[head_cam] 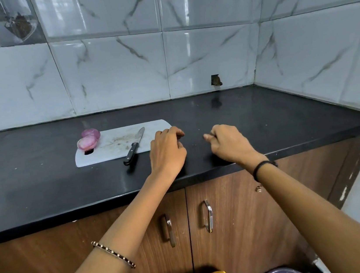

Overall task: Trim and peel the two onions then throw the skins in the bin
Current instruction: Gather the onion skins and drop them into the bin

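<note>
Two peeled onions (89,139) sit on the cutting board (116,149), well left of my fingers; knife (134,147) lies between. My left hand (167,151) rests curled on the black worktop (264,120), gripping nothing visible. Right hand (228,143) pinches a scrap, probably skin. Peeling looks done; binning remains.

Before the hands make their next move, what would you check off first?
1. Both onions peeled: ok, on the board's left end.
2. Knife set down: ok, blade on the cutting board, handle over its edge.
3. Skins gathered: cannot tell; left hand is curled on the counter, contents hidden.
4. Right hand: cannot tell; it pinches something tiny.
5. Bin within reach: cannot tell.
</note>
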A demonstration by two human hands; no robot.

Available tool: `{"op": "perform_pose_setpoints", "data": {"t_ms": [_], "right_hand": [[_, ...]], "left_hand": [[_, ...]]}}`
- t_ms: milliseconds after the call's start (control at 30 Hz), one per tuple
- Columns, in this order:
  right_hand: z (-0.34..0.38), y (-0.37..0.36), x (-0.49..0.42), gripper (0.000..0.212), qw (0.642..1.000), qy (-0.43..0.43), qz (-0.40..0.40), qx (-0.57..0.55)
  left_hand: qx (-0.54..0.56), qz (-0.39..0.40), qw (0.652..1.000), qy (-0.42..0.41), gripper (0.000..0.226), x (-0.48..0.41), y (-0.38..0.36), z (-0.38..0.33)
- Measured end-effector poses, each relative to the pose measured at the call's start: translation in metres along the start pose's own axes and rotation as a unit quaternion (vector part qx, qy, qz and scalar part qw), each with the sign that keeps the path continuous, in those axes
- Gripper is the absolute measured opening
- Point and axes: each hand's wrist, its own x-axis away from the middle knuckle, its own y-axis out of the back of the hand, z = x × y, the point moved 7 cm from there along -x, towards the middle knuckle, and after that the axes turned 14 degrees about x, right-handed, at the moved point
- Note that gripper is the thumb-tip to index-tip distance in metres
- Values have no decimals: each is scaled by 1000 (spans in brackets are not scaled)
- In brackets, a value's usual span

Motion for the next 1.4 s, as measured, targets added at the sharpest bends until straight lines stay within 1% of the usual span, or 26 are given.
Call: {"op": "perform_pose_setpoints", "data": {"t_ms": [100,200,300,367,433,500,567,633,733,833,900,967,1033,1100,1167,1233,1333,1400], "right_hand": [[-26,20,25,34,998,-21,-38,-55],[-53,30,62,28,989,-57,-63,-123],[-84,28,108,26,976,-103,-74,-174],[-106,16,134,25,971,-135,-55,-190],[-135,-12,158,28,968,-174,-19,-181],[-171,-54,182,31,966,-220,30,-133],[-206,-102,203,35,962,-249,84,-78],[-241,-151,225,37,950,-275,136,-53],[-279,-200,251,28,936,-299,187,-11],[-300,-222,261,20,933,-294,207,3],[-308,-228,262,20,937,-278,212,14],[-316,-230,263,21,933,-282,221,20],[-318,-230,265,20,928,-291,231,20],[-317,-228,266,14,930,-290,223,9],[-314,-224,263,11,939,-273,209,1],[-307,-218,260,5,942,-262,211,-4],[-298,-203,254,24,945,-255,207,-6],[-288,-183,246,24,954,-248,170,-9]], "left_hand": [[90,8,996,-14,34,11,-15,-25],[163,29,985,-58,31,31,-45,-63],[204,71,972,-91,29,61,-86,-97],[202,113,969,-84,28,82,-113,-109],[171,172,968,-57,26,103,-150,-111],[133,245,960,-6,27,127,-191,-102],[101,329,938,44,31,155,-234,-84],[72,398,911,82,32,182,-274,-62],[62,459,876,137,28,215,-325,-27],[42,501,847,174,33,241,-366,0],[34,513,839,176,25,249,-382,7],[34,515,839,174,24,251,-390,10],[39,507,844,171,24,250,-393,12],[55,491,850,181,21,245,-391,11],[57,481,855,187,30,240,-386,10],[36,485,857,171,36,236,-380,7],[16,483,864,138,36,227,-364,-4],[22,461,880,116,34,215,-346,-19]]}}
